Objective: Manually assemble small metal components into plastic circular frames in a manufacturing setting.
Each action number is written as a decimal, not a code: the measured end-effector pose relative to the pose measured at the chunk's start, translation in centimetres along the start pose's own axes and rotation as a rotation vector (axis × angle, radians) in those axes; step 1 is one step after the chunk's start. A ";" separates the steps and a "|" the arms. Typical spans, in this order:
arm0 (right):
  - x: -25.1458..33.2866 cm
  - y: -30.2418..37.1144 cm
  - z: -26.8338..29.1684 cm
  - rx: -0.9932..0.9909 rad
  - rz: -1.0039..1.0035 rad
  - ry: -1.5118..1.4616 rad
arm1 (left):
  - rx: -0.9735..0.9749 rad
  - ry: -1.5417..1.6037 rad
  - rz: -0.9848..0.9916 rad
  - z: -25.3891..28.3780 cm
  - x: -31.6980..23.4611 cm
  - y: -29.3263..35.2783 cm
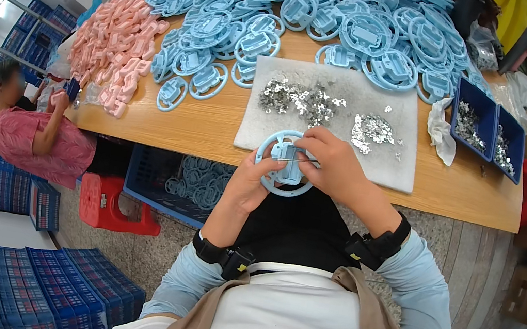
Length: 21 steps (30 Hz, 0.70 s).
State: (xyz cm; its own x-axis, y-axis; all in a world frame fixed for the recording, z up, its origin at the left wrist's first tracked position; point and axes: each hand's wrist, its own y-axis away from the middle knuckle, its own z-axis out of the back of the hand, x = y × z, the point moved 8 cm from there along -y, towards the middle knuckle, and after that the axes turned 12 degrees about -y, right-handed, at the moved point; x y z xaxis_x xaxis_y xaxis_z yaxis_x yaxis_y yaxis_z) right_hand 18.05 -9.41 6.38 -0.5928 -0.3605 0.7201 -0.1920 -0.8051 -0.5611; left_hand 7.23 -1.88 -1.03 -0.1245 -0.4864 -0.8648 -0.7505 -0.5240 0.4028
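While the left hand (pixel 248 181) grips the left side of a pale blue toy wheel (pixel 289 174), its thumb lying on the middle part, the right hand (pixel 334 165) has its fingers closed around a thin metal rod (pixel 290 160) that crosses the wheel's centre. Seen from above, the wheel is over the near edge of a white mat (pixel 386 171), in front of the person's lap. On the mat are a wide, loose pile of small metal pieces (pixel 316 112) and, to its right, a smaller pile (pixel 372 131). Beyond, many more blue wheels (pixel 211 27) cover the wooden table (pixel 175 131), with a heap of pink parts (pixel 113 48) to their left. A crumpled tissue (pixel 442 131) lies just right of the mat, beside two dark blue bins (pixel 471 150) holding metal bits. Under the table, a blue crate (pixel 139 176) contains more wheels, near a red stool (pixel 97 202); a co-worker in pink (pixel 39 141) is at the left.
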 end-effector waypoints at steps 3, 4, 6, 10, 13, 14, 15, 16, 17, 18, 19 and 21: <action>1.1 0.4 -0.6 0.061 0.000 0.150 | 0.004 0.012 -0.007 -0.1 0.1 -0.4; 1.4 0.5 -0.9 0.072 0.007 0.195 | 0.000 0.018 -0.006 -0.2 0.2 -0.7; 1.7 0.7 -1.4 0.094 0.020 0.284 | -0.041 -0.053 -0.021 0.0 0.2 -0.9; 1.8 0.9 -1.1 0.086 0.067 0.339 | -0.082 -0.105 -0.045 -0.7 -0.2 -0.9; 1.6 0.8 -0.9 0.089 0.060 0.365 | -0.089 -0.077 -0.058 -0.9 -0.1 -1.1; 1.2 0.8 -0.9 0.113 0.025 0.380 | -0.085 -0.090 -0.049 -0.9 -0.1 -1.1; 0.9 0.8 -0.9 0.138 -0.009 0.394 | -0.081 -0.103 -0.040 -0.9 0.0 -1.0; 0.8 0.8 -1.0 0.141 -0.013 0.378 | -0.078 -0.117 -0.032 -0.9 0.0 -1.0; 0.6 0.8 -1.1 0.144 -0.017 0.361 | -0.097 -0.128 -0.035 -0.7 0.1 -1.0; 0.5 0.9 -1.2 0.147 -0.021 0.345 | -0.116 -0.139 -0.038 -0.3 0.2 -1.2; 0.5 0.8 -0.9 0.114 -0.045 0.270 | -0.136 -0.150 -0.040 0.0 0.4 -1.2; 0.4 0.8 -0.2 0.049 -0.093 0.119 | -0.137 -0.114 -0.038 0.1 0.3 -1.3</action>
State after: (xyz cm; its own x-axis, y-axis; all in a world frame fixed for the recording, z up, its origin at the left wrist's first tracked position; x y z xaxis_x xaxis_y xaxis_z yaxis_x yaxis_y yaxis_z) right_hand 17.50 -10.06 6.16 -0.6632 -0.2275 0.7130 -0.2136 -0.8555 -0.4716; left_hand 8.08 -1.32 -1.86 -0.1759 -0.3860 -0.9056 -0.6614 -0.6350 0.3991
